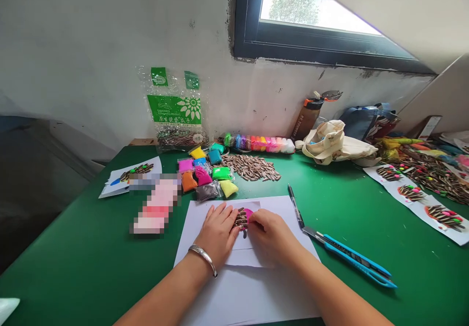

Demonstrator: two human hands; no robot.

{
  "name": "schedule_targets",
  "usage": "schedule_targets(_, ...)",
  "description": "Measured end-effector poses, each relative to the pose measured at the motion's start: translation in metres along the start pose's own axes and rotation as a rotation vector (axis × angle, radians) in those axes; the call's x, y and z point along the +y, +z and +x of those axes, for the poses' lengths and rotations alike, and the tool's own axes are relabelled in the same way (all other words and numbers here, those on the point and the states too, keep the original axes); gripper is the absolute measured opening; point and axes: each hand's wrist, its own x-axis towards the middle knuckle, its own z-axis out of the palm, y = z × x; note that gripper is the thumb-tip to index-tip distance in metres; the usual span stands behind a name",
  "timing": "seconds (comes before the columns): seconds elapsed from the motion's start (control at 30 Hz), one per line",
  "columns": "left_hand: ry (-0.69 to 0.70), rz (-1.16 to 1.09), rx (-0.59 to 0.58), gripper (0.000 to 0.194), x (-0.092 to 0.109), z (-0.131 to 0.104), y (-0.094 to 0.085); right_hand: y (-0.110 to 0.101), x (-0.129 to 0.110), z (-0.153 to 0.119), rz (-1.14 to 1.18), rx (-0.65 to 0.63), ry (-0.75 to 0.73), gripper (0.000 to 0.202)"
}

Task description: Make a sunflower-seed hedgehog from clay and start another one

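Bracelet (203,259): shiny metal, engraved-looking. Seed bag (177,113): clear, glossy, crinkled plastic. Tote (330,144): matt cream cloth. Utility knife (357,258): blue plastic, metal blade. Large sheet (242,292): smooth matt paper.

Dark-framed window (311,35), brown bottle (305,120) beside pale wall (106,47), cream cloth bag (331,145), blue bag (359,120)

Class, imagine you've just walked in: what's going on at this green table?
The left hand rests on a small sheet, beside a figure of striped seeds and pink clay. The right hand has its fingertips at the pink part. Loose seeds and colorful packets lie beyond, with a pen and blue cutter to the right.
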Motion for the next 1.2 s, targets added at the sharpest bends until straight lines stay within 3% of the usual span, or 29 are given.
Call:
schedule_targets(0.13,0.003,-0.002,-0.019,0.036,0.0,0.0,-0.001,-0.014,0.015,0.01,0.041,0.07,0.028,0.016)
schedule_targets(0.33,-0.01,-0.018,-0.018,0.037,0.0,-0.001,-0.001,-0.031,0.028,0.06,-0.278,0.099,0.028,0.024)
schedule_targets(0.5,-0.014,-0.016,-0.023,0.037,0.001,-0.002,-0.001,-0.02,0.028,0.104,-0.385,0.123,0.01,0.027)
schedule_targets(0.63,-0.025,-0.011,-0.044,0.038,0.003,-0.002,-0.003,-0.004,0.029,0.122,-0.45,0.112,-0.018,0.026)
schedule_targets(0.9,-0.029,-0.015,-0.057,0.039,0.002,-0.002,-0.003,0.008,0.035,0.107,-0.46,0.102,-0.05,0.027)
schedule_targets(1.2,-0.018,-0.005,-0.041,0.038,0.001,-0.003,-0.001,-0.022,0.043,0.077,-0.326,0.197,-0.02,0.035)
